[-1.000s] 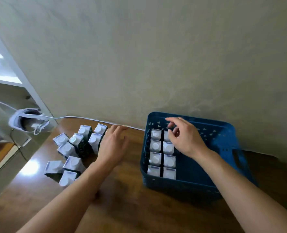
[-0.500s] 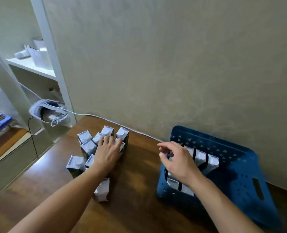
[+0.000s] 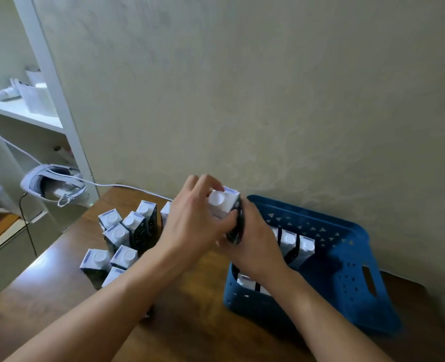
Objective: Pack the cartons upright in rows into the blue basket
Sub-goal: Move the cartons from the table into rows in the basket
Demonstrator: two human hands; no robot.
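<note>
A dark carton with a white top and round cap [image 3: 222, 203] is held upright in the air between the loose pile and the blue basket [image 3: 346, 273]. My left hand [image 3: 190, 226] grips its left side and my right hand [image 3: 252, 246] holds its lower right side. Several loose cartons [image 3: 127, 231] stand or lie on the brown table [image 3: 190, 333] to the left. Inside the basket, cartons [image 3: 297, 244] stand upright in rows along its left part; my right forearm hides some of them.
A white headset [image 3: 51, 186] with a white cable lies on a low shelf at the left, beside a white shelving unit [image 3: 46, 74]. The beige wall runs directly behind the table and basket. The right half of the basket holds no cartons.
My left hand has lifted a carton from the pile and carried it right. My right hand left the basket and met it, and both now hold the carton. The camera view shifted.
</note>
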